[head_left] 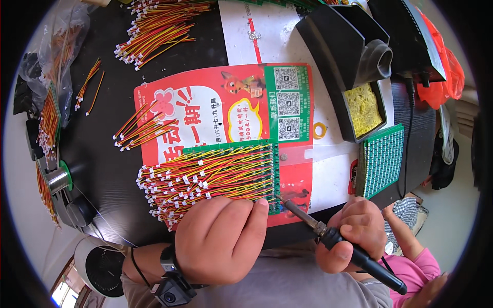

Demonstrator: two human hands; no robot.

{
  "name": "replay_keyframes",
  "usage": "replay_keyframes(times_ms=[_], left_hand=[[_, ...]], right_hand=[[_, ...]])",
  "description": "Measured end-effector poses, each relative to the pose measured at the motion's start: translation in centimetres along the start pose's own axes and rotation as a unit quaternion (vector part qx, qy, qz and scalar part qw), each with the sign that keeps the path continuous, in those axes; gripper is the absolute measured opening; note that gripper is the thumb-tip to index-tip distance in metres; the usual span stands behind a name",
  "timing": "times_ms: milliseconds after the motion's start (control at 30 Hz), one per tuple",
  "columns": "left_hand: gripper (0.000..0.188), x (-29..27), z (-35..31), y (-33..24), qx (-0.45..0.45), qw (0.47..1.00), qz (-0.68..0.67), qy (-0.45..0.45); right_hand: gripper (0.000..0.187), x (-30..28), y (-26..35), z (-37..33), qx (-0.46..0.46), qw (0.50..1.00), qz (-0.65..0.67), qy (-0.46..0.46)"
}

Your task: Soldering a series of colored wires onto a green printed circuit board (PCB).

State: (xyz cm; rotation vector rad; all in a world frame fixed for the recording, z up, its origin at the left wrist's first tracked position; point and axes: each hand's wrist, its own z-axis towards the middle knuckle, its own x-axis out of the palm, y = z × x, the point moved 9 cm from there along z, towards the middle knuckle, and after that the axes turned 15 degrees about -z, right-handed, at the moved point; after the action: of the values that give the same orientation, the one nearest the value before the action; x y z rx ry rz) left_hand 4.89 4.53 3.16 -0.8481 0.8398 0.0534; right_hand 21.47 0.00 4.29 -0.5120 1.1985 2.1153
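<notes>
My right hand (358, 233) grips a soldering iron (349, 246) by its black handle. The iron's tip meets, or nearly meets, the right edge strip of a green circuit board panel (274, 169). Rows of red and yellow wires (226, 177) with white connectors run left from that strip and cover most of the panel. Over the lower wires, my left hand (221, 238) is closed, its thumb and finger close to the board's edge. What its fingertips hold is hidden beneath them. Under the panel lies a red printed sheet (303, 174).
An iron stand (336, 51) with a yellow sponge (362, 110) stands at the back right, above stacked green boards (382, 161). Wire bundles (159, 31) lie at the back left. A solder spool (59, 179) sits at the left. Another person's pink sleeve (423, 267) shows lower right.
</notes>
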Motion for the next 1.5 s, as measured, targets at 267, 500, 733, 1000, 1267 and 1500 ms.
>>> replay_keyframes(times_ms=[267,500,733,1000,1267,1500], left_hand=[[0.024,0.14,0.00,0.26,-0.019,1.000,-0.012,0.003],[0.023,0.19,-0.01,0.31,-0.008,1.000,0.001,0.000],[0.025,0.20,0.36,0.29,-0.018,0.999,-0.032,0.028],[0.027,0.13,0.39,0.20,-0.019,0.999,-0.030,0.033],[0.025,0.16,0.31,0.21,-0.015,1.000,-0.013,0.021],[0.028,0.23,0.28,0.26,-0.033,0.999,-0.035,0.018]], right_hand=[[0.027,0.14,-0.02,-0.01,0.015,1.000,-0.005,0.008],[0.029,0.31,-0.07,-0.02,0.020,1.000,-0.007,0.009],[0.029,0.26,-0.06,-0.07,0.015,1.000,-0.009,0.005],[0.030,0.37,-0.04,-0.03,0.026,0.999,-0.009,0.022],[0.028,-0.15,-0.06,-0.11,0.023,1.000,0.000,-0.008],[0.028,-0.08,-0.09,-0.15,0.019,1.000,-0.004,-0.008]])
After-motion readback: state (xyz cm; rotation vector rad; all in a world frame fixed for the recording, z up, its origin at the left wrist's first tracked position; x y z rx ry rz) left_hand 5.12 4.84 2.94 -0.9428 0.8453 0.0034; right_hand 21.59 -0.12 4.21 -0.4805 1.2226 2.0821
